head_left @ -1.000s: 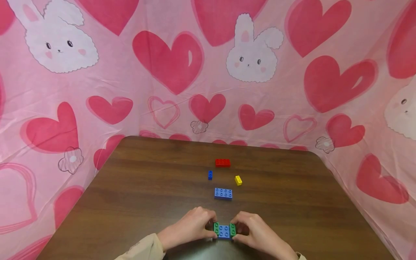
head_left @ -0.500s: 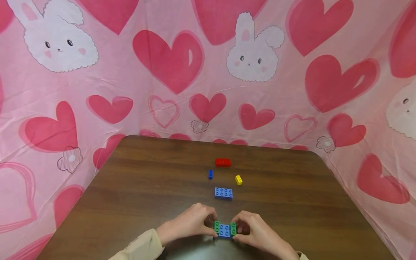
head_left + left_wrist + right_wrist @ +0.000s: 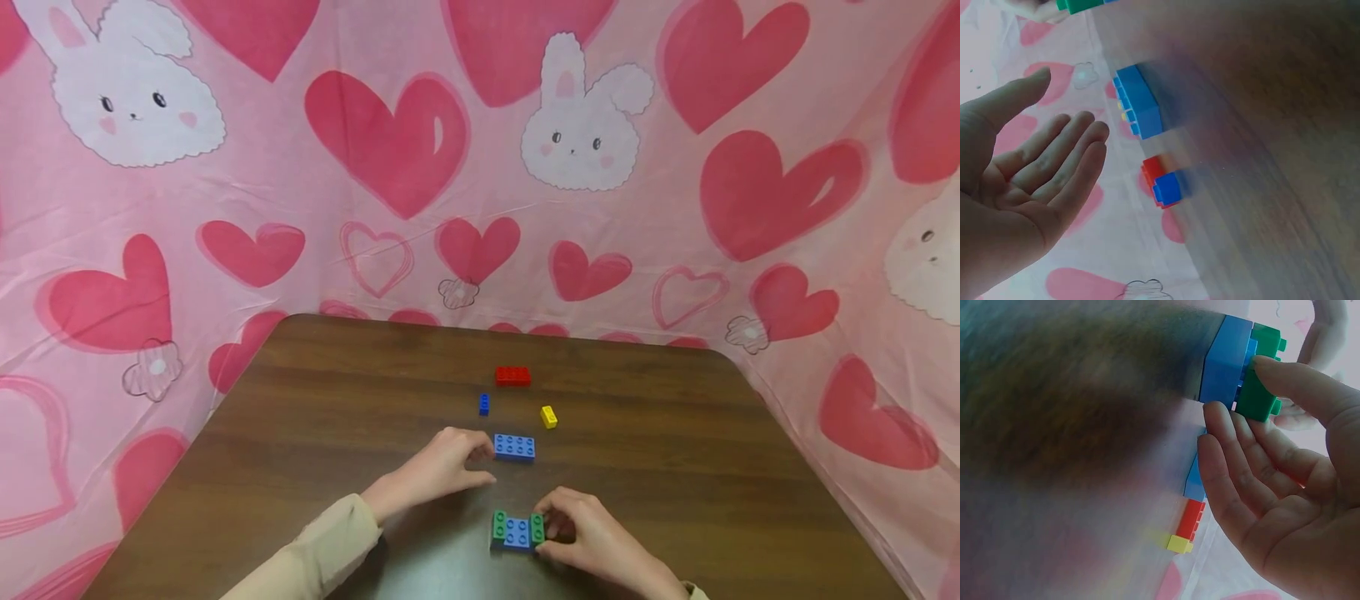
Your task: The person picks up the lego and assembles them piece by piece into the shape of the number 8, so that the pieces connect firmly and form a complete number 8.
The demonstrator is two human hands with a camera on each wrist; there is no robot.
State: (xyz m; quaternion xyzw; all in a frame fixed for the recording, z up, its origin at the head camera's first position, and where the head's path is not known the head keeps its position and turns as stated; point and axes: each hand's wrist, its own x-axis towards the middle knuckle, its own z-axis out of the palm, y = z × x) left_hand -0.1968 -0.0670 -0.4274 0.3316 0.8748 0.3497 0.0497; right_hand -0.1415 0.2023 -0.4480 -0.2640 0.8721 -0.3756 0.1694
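Observation:
A light blue brick [image 3: 517, 532] lies near the front of the table, with a small green brick [image 3: 498, 527] on its left end and another green brick [image 3: 537, 529] on its right end. My right hand [image 3: 596, 533] pinches the right green brick between thumb and fingers; the right wrist view shows the thumb against that green brick [image 3: 1262, 394]. Farther back, my left hand [image 3: 435, 468] is at the left end of a loose light blue brick [image 3: 514, 447]. Its fingers are apart and hold nothing; in the left wrist view a gap separates them from the blue brick [image 3: 1142, 103].
Behind the loose blue brick lie a small dark blue brick [image 3: 483, 405], a small yellow brick [image 3: 549, 417] and a red brick [image 3: 513, 377]. The brown table [image 3: 337, 383] meets a pink cloth [image 3: 360, 183] with hearts and rabbits at its back and sides.
My left hand has let go of the left green brick and moved forward to the loose blue brick. My right hand stays at the right green brick.

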